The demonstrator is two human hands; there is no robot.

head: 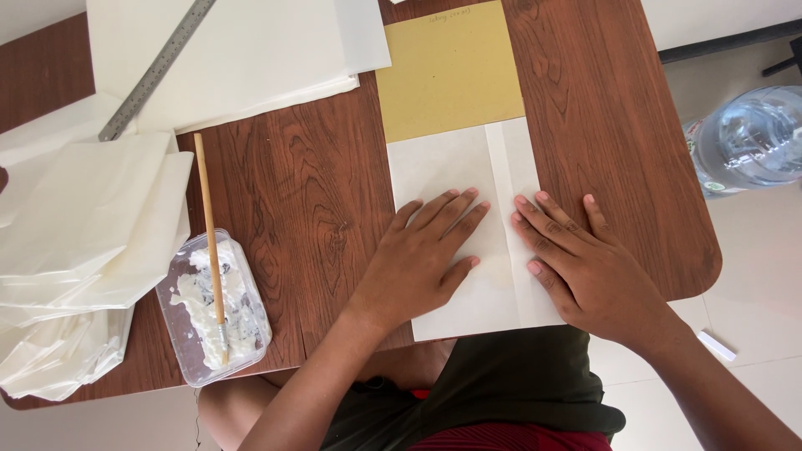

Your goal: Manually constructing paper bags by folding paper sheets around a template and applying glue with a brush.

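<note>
Head view: the left hand (422,263) and right hand (585,267) lie flat, fingers (455,209) spread open, pressing a folded white sheet (468,167) on the tabletop (309,184). The sheet overlaps brown card (451,71). A brush (210,242) rests in a paste tub (251,326) left.

A brush (210,234) rests in a paste tub (185,334); a steel ruler (157,68) lies nearby.

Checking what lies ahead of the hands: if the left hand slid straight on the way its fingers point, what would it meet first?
Probably the folded flap edge on the white paper; the left hand points up and rightward, toward the brown card beyond.
</note>
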